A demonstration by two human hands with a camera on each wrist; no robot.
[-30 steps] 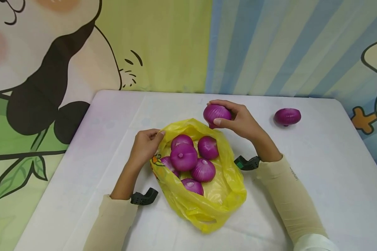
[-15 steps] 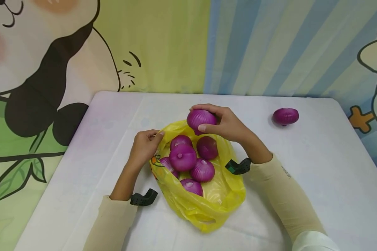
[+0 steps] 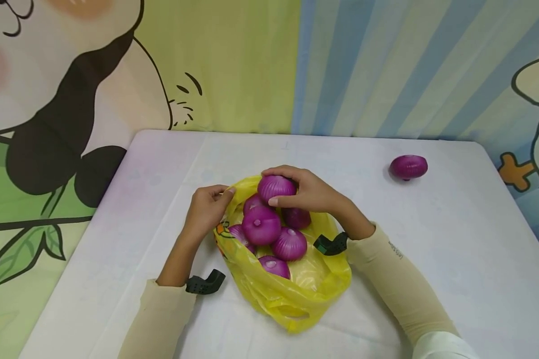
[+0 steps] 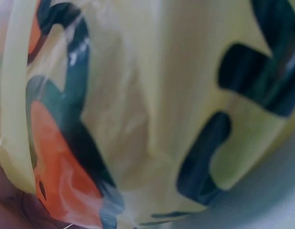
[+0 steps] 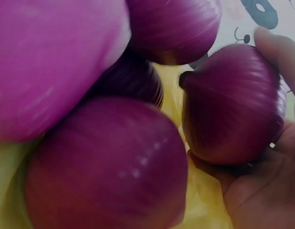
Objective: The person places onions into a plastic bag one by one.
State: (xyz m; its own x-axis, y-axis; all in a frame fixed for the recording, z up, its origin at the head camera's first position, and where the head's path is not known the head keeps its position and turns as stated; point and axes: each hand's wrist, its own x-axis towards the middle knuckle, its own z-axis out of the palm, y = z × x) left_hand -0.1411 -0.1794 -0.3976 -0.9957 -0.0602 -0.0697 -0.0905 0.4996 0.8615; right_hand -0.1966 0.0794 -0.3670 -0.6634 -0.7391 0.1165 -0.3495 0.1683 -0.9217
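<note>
A yellow plastic bag (image 3: pixel 314 279) lies with its mouth spread upward, several purple onions (image 3: pixel 261 225) inside it. My left hand (image 3: pixel 208 209) pinches the bag's rim at the far left side between thumb and fingers. In the left wrist view the bag's printed wall (image 4: pixel 133 95) fills nearly everything. My right hand (image 3: pixel 316 192) grips a purple onion (image 3: pixel 276 188) inside the bag's far rim, above the other onions. The right wrist view shows this held onion (image 5: pixel 233 107) between fingers and thumb, beside the loose onions (image 5: pixel 109 162).
One more purple onion (image 3: pixel 408 167) lies alone toward the far right of the white-covered table (image 3: pixel 453 239). A cartoon-printed curtain (image 3: pixel 233 65) hangs right behind the table's far edge. Each wrist carries a black camera mount (image 3: pixel 205 282).
My right hand has carried its onion leftward and toward me, from beyond the bag's far rim to inside its mouth. The left hand has kept its place on the rim.
</note>
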